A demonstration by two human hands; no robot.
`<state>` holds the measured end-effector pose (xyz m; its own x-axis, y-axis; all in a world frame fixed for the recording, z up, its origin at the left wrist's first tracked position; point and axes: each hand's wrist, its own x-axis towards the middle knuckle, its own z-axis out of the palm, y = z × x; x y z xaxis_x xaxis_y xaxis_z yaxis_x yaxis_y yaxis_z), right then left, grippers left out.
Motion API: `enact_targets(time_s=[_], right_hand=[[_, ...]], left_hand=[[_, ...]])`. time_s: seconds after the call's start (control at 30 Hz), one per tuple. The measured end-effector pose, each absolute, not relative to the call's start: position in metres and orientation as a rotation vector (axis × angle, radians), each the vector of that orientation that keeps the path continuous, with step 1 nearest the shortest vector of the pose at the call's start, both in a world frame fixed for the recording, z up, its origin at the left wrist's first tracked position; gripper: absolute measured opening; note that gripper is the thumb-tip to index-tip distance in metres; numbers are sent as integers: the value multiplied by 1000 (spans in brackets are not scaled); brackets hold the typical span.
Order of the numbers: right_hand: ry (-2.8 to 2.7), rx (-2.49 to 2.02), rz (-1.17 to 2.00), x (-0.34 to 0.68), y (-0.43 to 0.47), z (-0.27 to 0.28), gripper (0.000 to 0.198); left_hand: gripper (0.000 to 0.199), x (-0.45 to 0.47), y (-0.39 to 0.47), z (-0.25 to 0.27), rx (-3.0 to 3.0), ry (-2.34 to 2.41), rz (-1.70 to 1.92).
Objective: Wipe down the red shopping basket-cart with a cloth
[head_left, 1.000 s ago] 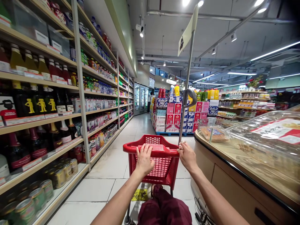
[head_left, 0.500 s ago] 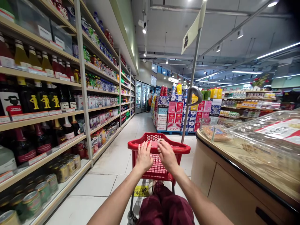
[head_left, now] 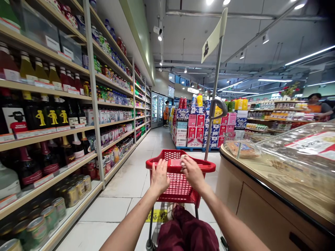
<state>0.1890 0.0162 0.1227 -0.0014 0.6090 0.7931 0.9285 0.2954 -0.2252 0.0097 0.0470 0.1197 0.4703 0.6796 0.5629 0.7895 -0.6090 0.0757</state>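
Note:
Ahead of me is a red plastic shopping cart (head_left: 180, 186) with a mesh basket and a thick red handle bar (head_left: 206, 167). My left hand (head_left: 159, 177) rests on the left part of the bar, its fingers stretched out flat over it rather than wrapped round. On the right, my right hand (head_left: 193, 171) is at the bar with its fingers curled together. A small pale thing shows at those fingertips, too small to name. Between the hands, a pink-red label sits on the bar.
Shelves (head_left: 115, 120) of bottles and cans line the left side. A counter (head_left: 246, 181) with clear covers runs along the right. Stacked drink cartons (head_left: 196, 129) stand ahead beyond a flag pole (head_left: 213, 97). One person (head_left: 165, 113) is far down the aisle, another (head_left: 316, 104) at right.
The cart and both hands have shifted slightly right in view. My right fingers have curled more, showing the small pale thing. A person has come into sight at the far right.

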Motion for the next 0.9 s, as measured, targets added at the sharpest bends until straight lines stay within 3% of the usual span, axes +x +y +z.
enact_targets(time_s=[0.13,0.33,0.5,0.7,0.9], right_hand=[[-1449,-1584,-444,197,17,123,38],[-1835,-1278,-476,167,20,123,38],[-1448,-1587,-403,188,20,127,39],[-1854,-1221,-493,164,20,120,40],[-1507,-1486,-485,183,21,117,40]], left_hand=[[62,4,51,116,-2451,-1337,-913],[64,4,47,117,-2526,-1259,-885],[65,5,45,119,-2561,-1257,-882],[65,2,46,117,-2544,-1210,-840],[66,2,46,112,-2477,-1266,-877]])
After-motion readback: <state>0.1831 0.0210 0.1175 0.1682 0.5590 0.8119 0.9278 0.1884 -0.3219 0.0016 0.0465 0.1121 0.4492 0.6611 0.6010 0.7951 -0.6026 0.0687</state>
